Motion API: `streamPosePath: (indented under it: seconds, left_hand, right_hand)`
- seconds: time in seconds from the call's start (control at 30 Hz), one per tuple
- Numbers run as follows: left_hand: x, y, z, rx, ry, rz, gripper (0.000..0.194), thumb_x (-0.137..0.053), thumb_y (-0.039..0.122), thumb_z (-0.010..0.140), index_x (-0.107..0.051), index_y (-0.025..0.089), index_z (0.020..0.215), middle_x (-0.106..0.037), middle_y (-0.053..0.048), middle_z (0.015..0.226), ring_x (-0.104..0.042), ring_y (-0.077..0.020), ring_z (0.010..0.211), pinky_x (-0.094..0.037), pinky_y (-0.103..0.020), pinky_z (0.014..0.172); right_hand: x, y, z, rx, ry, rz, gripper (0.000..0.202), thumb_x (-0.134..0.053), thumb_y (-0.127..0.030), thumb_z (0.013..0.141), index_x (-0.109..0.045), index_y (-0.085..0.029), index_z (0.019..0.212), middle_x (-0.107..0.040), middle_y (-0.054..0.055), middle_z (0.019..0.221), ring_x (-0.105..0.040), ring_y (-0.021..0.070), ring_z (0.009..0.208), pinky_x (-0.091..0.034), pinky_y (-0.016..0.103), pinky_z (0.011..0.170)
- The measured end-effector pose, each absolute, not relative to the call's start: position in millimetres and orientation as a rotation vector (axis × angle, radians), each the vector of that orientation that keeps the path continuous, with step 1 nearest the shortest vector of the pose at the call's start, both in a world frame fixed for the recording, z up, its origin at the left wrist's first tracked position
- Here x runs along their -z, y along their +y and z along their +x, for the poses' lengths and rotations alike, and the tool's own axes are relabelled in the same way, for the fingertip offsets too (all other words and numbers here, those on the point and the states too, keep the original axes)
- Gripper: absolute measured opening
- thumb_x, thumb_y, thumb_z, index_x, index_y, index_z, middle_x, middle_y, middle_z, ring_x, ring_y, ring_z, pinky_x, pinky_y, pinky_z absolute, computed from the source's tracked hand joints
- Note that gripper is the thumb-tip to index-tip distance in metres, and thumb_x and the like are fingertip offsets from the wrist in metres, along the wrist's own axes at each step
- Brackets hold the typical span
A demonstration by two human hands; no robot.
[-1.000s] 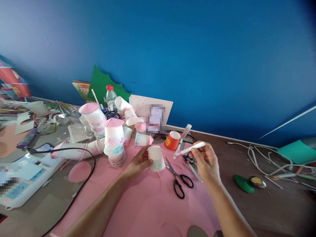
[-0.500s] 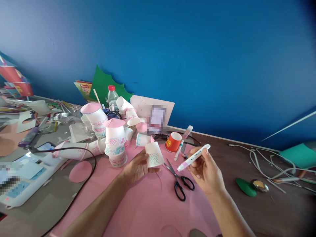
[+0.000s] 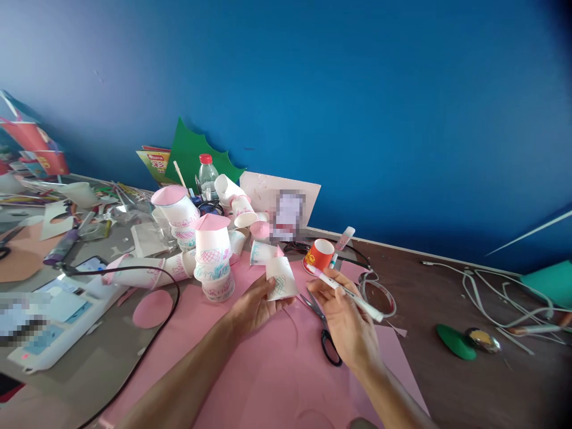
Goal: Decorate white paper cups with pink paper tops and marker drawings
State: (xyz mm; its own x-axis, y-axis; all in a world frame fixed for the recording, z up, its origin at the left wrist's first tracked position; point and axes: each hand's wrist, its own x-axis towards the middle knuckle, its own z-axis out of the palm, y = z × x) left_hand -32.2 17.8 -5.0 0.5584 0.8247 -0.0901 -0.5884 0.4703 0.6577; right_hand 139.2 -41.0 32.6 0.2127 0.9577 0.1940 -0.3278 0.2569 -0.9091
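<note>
Our left hand [image 3: 257, 305] pinches the paper cup [image 3: 281, 278] over the pink sheet [image 3: 277, 372], left of the scissors [image 3: 317, 308], tilted presumably to keep its cross-hatched side facing us. Our right hand [image 3: 351, 325] pinches the marker [image 3: 367, 307] mid-barrel, apparently leaving both ends free. Since the earlier frame, the marker's pink end has swung from near-left to far-left, and our right hand now hides 1 handle loop.
</note>
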Motion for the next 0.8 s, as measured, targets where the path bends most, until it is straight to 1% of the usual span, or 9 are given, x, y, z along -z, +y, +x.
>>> streamPosePath:
  seconds: [0.03,0.07,0.1,0.17,0.23,0.4,0.5,0.7,0.8]
  left_hand:
    - [4.1,17.4,-32.0,-0.895,0.423,0.628,0.036,-0.068,0.036,0.082,-0.063,0.016,0.112,-0.067,-0.012,0.110,-0.062,-0.0253,0.102,-0.046,-0.043,0.095]
    - [2.6,16.9,-31.9,-0.891,0.414,0.641,0.036,-0.068,0.035,0.083,-0.063,0.016,0.112,-0.066,-0.012,0.111,-0.062,-0.0253,0.103,-0.046,-0.042,0.094]
    - [0.5,16.2,-31.8,-0.885,0.403,0.656,0.036,-0.067,0.035,0.083,-0.063,0.016,0.113,-0.066,-0.012,0.112,-0.061,-0.0256,0.104,-0.046,-0.041,0.094]
    - [-4.8,14.7,-31.3,-0.870,0.387,0.695,0.035,-0.065,0.035,0.084,-0.063,0.015,0.113,-0.066,-0.014,0.113,-0.061,-0.0267,0.107,-0.046,-0.040,0.093]
    - [-10.2,13.4,-30.8,-0.855,0.383,0.734,0.035,-0.065,0.036,0.084,-0.064,0.013,0.111,-0.067,-0.015,0.110,-0.061,-0.0280,0.108,-0.045,-0.039,0.093]
    - [-14.7,13.2,-30.1,-0.863,0.383,0.770,0.038,-0.068,0.035,0.081,-0.063,0.013,0.112,-0.069,-0.014,0.104,-0.063,-0.0293,0.105,-0.045,-0.039,0.091]
    - [-11.3,14.5,-30.0,-0.868,0.359,0.773,0.039,-0.066,0.033,0.083,-0.061,0.015,0.117,-0.070,-0.014,0.104,-0.062,-0.0301,0.107,-0.045,-0.041,0.093]
    - [-5.8,16.0,-28.6,-0.891,0.303,0.775,0.038,-0.063,0.029,0.085,-0.059,0.014,0.120,-0.070,-0.013,0.105,-0.061,-0.0301,0.109,-0.043,-0.042,0.095]
    - [-7.5,15.8,-28.8,-0.888,0.292,0.786,0.037,-0.062,0.028,0.085,-0.059,0.014,0.120,-0.071,-0.013,0.104,-0.062,-0.0297,0.109,-0.042,-0.041,0.096]
  right_hand:
    - [-28.1,-42.5,138.2,-1.057,-0.970,-0.879,0.026,-0.053,-0.046,0.091,-0.061,-0.027,0.106,-0.067,0.004,0.085,-0.065,0.0213,0.085,-0.051,0.045,0.088]
    - [-23.9,-43.8,138.0,-1.041,-1.013,-0.904,0.027,-0.052,-0.046,0.091,-0.062,-0.027,0.107,-0.068,0.005,0.091,-0.064,0.0216,0.087,-0.051,0.044,0.087]
    - [-20.1,-44.8,138.3,-1.015,-1.053,-0.933,0.026,-0.053,-0.046,0.091,-0.064,-0.026,0.104,-0.068,0.005,0.090,-0.064,0.0213,0.086,-0.051,0.042,0.086]
    - [-14.4,-46.4,139.3,-0.941,-1.115,-0.995,0.019,-0.058,-0.042,0.090,-0.066,-0.025,0.093,-0.065,0.002,0.079,-0.062,0.0193,0.079,-0.051,0.036,0.080]
    - [-12.3,-47.6,139.1,-0.875,-1.159,-1.043,0.019,-0.059,-0.040,0.089,-0.066,-0.023,0.084,-0.060,0.000,0.070,-0.059,0.0173,0.071,-0.049,0.031,0.071]
    - [-21.0,-50.8,132.8,-0.724,-1.224,-1.159,0.020,-0.055,-0.036,0.090,-0.066,-0.022,0.083,-0.057,-0.002,0.062,-0.054,0.0145,0.057,-0.044,0.025,0.055]
    - [-28.8,-52.9,129.9,-0.640,-1.292,-1.167,0.019,-0.053,-0.033,0.090,-0.066,-0.023,0.080,-0.056,-0.002,0.060,-0.053,0.0141,0.055,-0.045,0.025,0.055]
    - [-34.8,-53.4,128.3,-0.585,-1.382,-1.134,0.019,-0.050,-0.028,0.091,-0.065,-0.024,0.080,-0.054,-0.004,0.059,-0.054,0.0135,0.056,-0.050,0.027,0.066]
    - [-34.3,-53.1,128.1,-0.582,-1.391,-1.146,0.018,-0.050,-0.028,0.091,-0.064,-0.024,0.079,-0.054,-0.004,0.059,-0.054,0.0136,0.055,-0.050,0.027,0.063]
